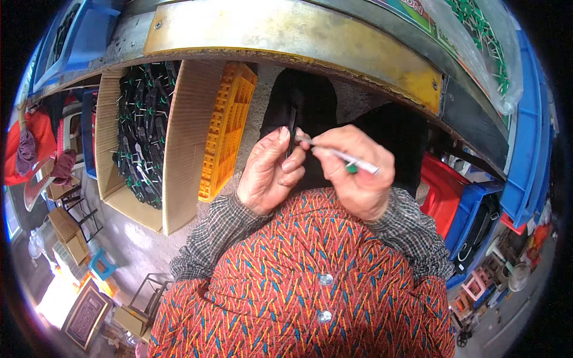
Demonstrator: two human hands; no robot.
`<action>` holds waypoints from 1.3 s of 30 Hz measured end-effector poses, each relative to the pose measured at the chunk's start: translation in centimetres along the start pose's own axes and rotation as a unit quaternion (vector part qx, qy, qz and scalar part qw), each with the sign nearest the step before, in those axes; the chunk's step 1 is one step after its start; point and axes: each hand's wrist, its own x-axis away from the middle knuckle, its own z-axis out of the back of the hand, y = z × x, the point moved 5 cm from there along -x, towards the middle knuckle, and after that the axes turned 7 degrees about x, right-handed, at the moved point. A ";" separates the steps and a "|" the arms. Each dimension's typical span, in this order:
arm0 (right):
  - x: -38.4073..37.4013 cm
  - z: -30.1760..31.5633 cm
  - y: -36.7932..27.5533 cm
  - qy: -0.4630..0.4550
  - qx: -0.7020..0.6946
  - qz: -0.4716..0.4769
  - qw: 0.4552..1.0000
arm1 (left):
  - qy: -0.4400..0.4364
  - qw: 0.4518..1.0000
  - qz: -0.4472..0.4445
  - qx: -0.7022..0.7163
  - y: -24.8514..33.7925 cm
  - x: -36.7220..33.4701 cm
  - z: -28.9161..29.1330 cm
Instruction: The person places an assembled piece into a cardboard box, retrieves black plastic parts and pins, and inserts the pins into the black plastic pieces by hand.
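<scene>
My left hand (267, 173) pinches a thin black strip (292, 122), upright between thumb and fingers. Close to its right, my right hand (370, 179) is closed on a slim whitish rod (363, 165), with a small green piece (351, 168) beside it. The rod's inner end points at the black strip, near the left fingertips; whether the two touch I cannot tell. Both hands are over my lap, just below the workbench edge.
A metal-edged workbench (286, 27) runs across the far side. On it lies a clear bag of green, white-stemmed pieces (480, 39). Leftward stand a cardboard box (186, 137) of black parts with green bits and an orange crate (228, 131). Blue bins (518, 143) stand right.
</scene>
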 end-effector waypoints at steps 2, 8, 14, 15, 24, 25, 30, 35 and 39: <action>0.1 0.5 0.7 0.033 -0.124 -0.138 0.982 | -0.014 1.000 0.004 0.001 0.1 -0.1 0.0; 0.1 0.4 0.9 0.031 -0.166 -0.159 0.973 | -0.025 0.999 0.026 0.011 -0.2 0.0 -0.2; 0.2 -0.1 1.3 0.024 -0.169 -0.177 0.969 | -0.036 0.999 0.026 0.005 -0.3 0.0 -0.1; 0.2 -0.1 1.4 0.026 -0.162 -0.176 0.971 | -0.036 0.999 0.028 0.002 -0.4 0.0 -0.1; 0.1 -0.6 1.7 -0.016 -0.119 -0.168 0.978 | -0.037 0.999 -0.001 -0.033 -0.1 -0.1 0.5; 0.0 -0.7 1.6 -0.013 -0.096 -0.127 0.987 | -0.040 0.999 -0.005 -0.030 0.0 -0.2 0.6; -0.5 -0.4 -0.3 -0.044 0.040 0.093 0.994 | -0.047 0.999 0.015 -0.018 -0.2 -0.2 0.3; -0.4 0.5 -0.4 -0.017 0.015 0.092 0.995 | -0.041 0.997 0.009 -0.062 -0.2 0.0 -0.8; -0.1 3.0 -0.4 0.020 -0.023 -0.023 0.999 | -0.026 0.993 0.005 -0.118 0.4 0.1 -0.9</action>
